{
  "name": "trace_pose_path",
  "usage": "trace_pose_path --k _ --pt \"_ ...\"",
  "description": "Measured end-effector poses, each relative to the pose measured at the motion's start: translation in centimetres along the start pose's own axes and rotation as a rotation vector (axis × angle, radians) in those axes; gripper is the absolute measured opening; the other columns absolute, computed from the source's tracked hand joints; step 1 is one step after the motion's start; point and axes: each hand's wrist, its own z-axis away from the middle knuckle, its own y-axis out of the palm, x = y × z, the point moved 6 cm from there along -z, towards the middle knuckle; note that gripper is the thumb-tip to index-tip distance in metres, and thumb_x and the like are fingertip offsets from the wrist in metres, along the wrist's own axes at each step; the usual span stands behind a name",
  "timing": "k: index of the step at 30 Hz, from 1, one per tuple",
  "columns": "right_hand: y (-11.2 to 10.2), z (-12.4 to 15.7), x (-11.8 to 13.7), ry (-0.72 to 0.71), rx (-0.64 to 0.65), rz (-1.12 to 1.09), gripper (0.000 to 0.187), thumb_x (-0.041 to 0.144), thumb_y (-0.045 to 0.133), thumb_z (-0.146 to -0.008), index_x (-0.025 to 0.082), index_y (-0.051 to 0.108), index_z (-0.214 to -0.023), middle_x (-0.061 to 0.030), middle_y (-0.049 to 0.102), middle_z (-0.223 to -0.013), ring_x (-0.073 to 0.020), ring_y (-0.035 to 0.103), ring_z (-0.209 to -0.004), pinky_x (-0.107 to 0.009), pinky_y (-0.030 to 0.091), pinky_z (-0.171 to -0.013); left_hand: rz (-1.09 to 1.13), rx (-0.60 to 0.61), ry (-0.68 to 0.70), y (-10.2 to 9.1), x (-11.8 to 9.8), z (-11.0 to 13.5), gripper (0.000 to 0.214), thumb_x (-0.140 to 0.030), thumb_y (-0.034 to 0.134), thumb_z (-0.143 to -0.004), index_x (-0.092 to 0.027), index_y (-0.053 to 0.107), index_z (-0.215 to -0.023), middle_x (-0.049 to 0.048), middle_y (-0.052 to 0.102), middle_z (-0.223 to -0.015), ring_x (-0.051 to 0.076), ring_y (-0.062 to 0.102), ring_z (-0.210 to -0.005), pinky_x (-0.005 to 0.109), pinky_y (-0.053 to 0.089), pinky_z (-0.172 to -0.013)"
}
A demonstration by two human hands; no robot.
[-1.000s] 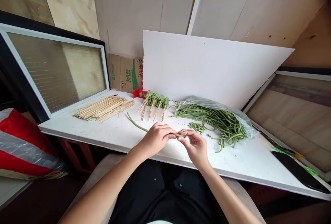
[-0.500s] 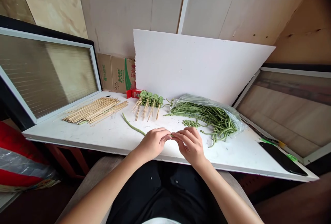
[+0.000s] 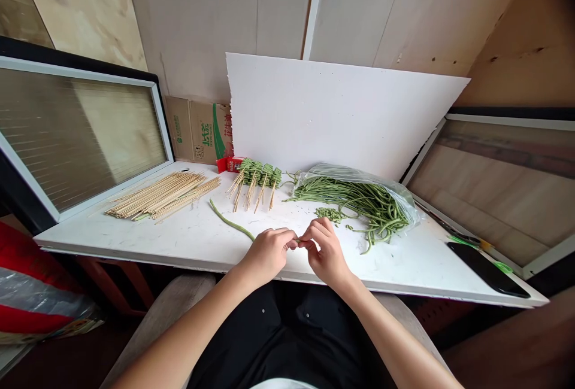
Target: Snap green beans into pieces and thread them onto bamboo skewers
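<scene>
A long green bean [image 3: 231, 222] runs over the white table and into my left hand [image 3: 269, 252], whose fingers are closed round it. My right hand [image 3: 325, 251] pinches the same bean's near end, fingertips almost touching those of the left. Most of the held stretch is hidden by my fingers. Beyond my right hand lies a small heap of bean ends [image 3: 330, 214]. Farther back is a clear plastic bag [image 3: 399, 188] with a bundle of long beans [image 3: 354, 193] spilling out of it.
Bamboo skewers [image 3: 157, 194] lie piled at the left. Skewers threaded with folded beans [image 3: 258, 172] rest at the back, by a red box [image 3: 229, 164] and a cardboard carton [image 3: 197, 128]. A black phone [image 3: 487, 269] lies near the right edge, with scissors [image 3: 465, 234] behind it.
My right hand's fingers have drawn in to a tighter pinch at the bean's end. The view has shifted slightly; the bean stays in my left hand.
</scene>
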Motion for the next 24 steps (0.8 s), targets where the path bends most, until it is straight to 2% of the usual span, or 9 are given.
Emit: trace_pose_path --k 5,11,15,19,21,24 --pt "0.1 0.1 -0.7 0.134 -0.023 -0.203 0.025 0.001 0.050 -0.088 0.023 0.057 -0.079 -0.0023 0.057 -0.076 -0.0226 0.050 -0.085 -0.037 0.042 -0.076 0.170 -0.046 0.012 0.1 0.2 0.0 0.029 0.005 0.047 -0.085 -0.019 0.063 -0.079 0.0011 0.070 -0.081 0.016 0.066 -0.079 0.024 0.048 -0.072" --pt "0.9 0.7 -1.5 0.227 -0.083 -0.371 0.020 0.019 0.061 -0.095 0.024 0.057 -0.077 -0.0016 0.057 -0.075 -0.0214 0.053 -0.079 -0.037 0.043 -0.074 0.276 -0.057 -0.003 0.1 0.2 -0.1 0.026 -0.002 0.049 -0.091 -0.018 0.065 -0.077 0.0006 0.066 -0.074 0.015 0.063 -0.074 0.023 0.048 -0.071" --pt "-0.1 0.3 -1.0 0.186 -0.128 -0.283 0.015 0.022 0.065 -0.096 0.025 0.065 -0.082 -0.0027 0.063 -0.076 -0.0222 0.055 -0.080 -0.039 0.045 -0.076 0.252 -0.099 0.011 -0.7 -0.2 -0.2 0.024 -0.006 0.052 -0.094 -0.017 0.069 -0.082 0.0013 0.067 -0.075 0.014 0.062 -0.071 0.024 0.046 -0.068" --pt "-1.2 -0.8 -0.2 0.112 -0.052 -0.187 0.005 0.025 0.070 -0.095 0.028 0.075 -0.096 -0.0039 0.073 -0.083 -0.0235 0.059 -0.084 -0.041 0.046 -0.080 0.190 -0.224 0.040 -1.9 -0.4 -0.2 0.017 -0.010 0.060 -0.094 -0.018 0.075 -0.092 0.0033 0.071 -0.080 0.016 0.064 -0.073 0.027 0.048 -0.071" --pt "-1.3 -0.9 -0.6 0.172 -0.034 -0.205 0.004 0.030 0.073 -0.094 0.028 0.076 -0.094 -0.0045 0.074 -0.084 -0.0233 0.059 -0.083 -0.038 0.046 -0.074 0.174 -0.264 0.051 -2.0 -0.4 -0.1 0.015 -0.012 0.063 -0.094 -0.019 0.076 -0.094 0.0047 0.074 -0.083 0.017 0.067 -0.075 0.028 0.050 -0.072" --pt "-0.9 -0.4 -1.8 0.339 -0.030 -0.250 0.014 0.039 0.075 -0.091 0.027 0.077 -0.087 -0.0055 0.074 -0.082 -0.0226 0.060 -0.080 -0.034 0.042 -0.065 0.113 -0.304 0.065 -1.7 -0.3 0.0 0.012 -0.015 0.065 -0.095 -0.020 0.076 -0.094 0.0055 0.076 -0.088 0.019 0.069 -0.079 0.030 0.051 -0.074"
